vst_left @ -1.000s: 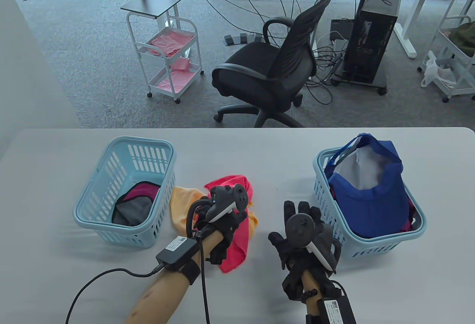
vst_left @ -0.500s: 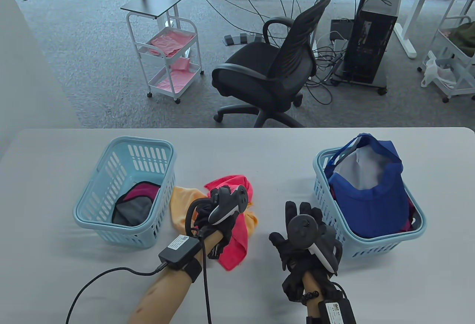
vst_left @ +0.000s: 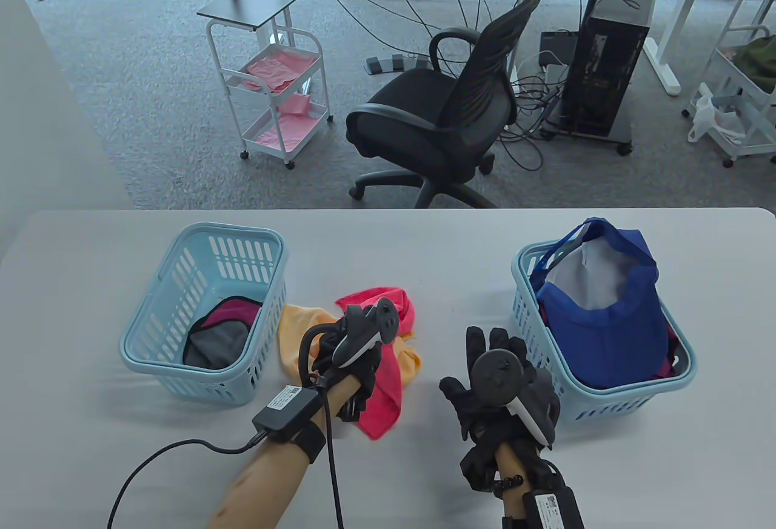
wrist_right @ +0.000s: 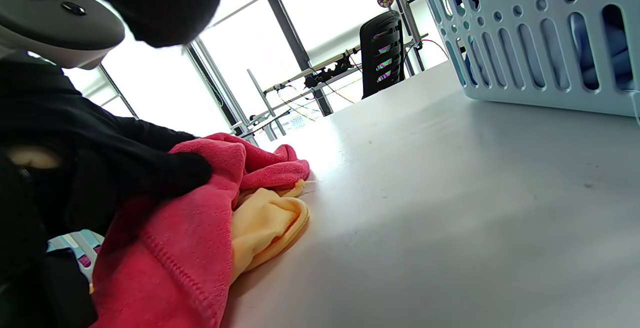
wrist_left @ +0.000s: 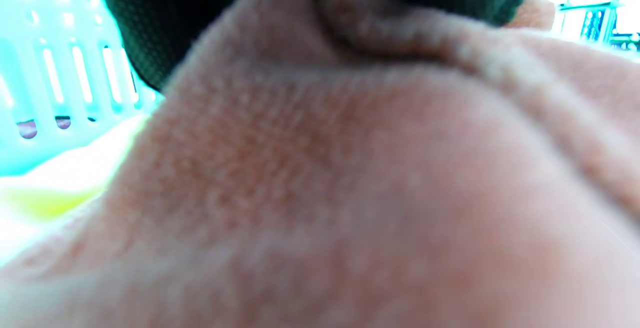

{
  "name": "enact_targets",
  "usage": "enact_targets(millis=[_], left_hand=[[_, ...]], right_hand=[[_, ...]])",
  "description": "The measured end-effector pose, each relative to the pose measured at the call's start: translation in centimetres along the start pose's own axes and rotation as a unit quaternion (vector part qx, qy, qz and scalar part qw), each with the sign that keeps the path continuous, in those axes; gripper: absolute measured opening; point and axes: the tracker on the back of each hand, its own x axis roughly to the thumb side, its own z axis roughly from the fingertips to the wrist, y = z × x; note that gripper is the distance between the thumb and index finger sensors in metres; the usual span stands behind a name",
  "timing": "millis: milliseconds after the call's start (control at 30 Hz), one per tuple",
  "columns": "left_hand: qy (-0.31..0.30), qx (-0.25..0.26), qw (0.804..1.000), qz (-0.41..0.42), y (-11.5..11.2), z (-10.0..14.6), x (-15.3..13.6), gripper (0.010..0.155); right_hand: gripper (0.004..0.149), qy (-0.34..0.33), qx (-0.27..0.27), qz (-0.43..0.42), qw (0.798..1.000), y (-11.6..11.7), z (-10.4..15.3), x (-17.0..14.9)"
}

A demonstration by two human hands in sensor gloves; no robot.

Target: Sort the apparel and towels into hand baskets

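Left hand [vst_left: 357,350] fingers clenched on red towel [vst_left: 388,383], likely lifting toward left basket [vst_left: 200,311]; right hand [vst_left: 494,383] spread flat on desk [vst_left: 424,250], holding nothing.

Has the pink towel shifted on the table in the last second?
Yes, slightly. The pink towel, gripped by the left hand, has its lower end drawn a little left, toward the left basket.

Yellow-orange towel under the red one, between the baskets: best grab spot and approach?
Take the yellow-orange terry towel by its bare flap on the side toward the left pale-blue slotted basket, coming from above. That part lies flat and uncovered; the rest sits under the red terry towel, which the left hand grips.
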Motion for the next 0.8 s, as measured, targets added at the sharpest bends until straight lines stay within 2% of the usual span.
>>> enact_targets(millis=[367, 700, 800], left_hand=[[-0.005, 0.016, 0.998, 0.062, 4.1, 2.1, -0.9, 0.056], [-0.002, 0.048, 0.994, 0.103, 8.2, 3.5, -1.5, 0.055], [-0.005, 0.073, 0.991, 0.113, 10.0, 4.3, -1.8, 0.054]], right_hand=[[0.087, -0.001, -0.007, -0.006, 1.000, -0.5, 0.1, -0.2], [0.087, -0.007, -0.013, -0.016, 1.000, -0.9, 0.4, 0.0], [0.087, -0.008, -0.015, -0.012, 1.000, -0.9, 0.4, -0.1]])
